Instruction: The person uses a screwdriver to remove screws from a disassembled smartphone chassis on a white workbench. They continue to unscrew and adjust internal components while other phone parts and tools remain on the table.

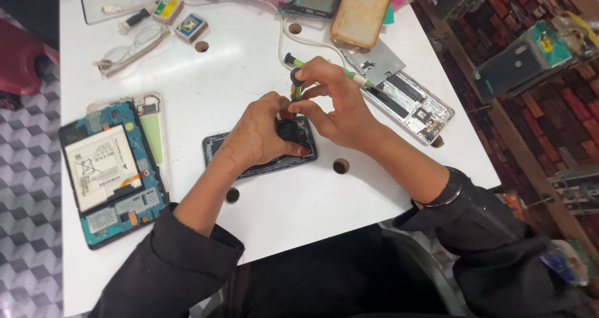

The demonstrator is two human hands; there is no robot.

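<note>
Black sleeves (187, 262) fill the near edge, and from them both hands meet over an opened dark phone (262, 151) lying at table centre. Left hand (259, 134) presses flat on the phone, fingers curled over its edge; right hand (334, 102), at two o'clock from it, pinches a green-handled screwdriver (296, 84) upright onto the phone, while an opened tablet (112, 171) lies at nine o'clock.

Your white table (249, 81) holds scattered items.
An opened tablet (112, 174) lies left; eyeglasses (128, 49), a tan phone case (362, 12) and a silver phone frame (409, 99) sit farther back.
</note>
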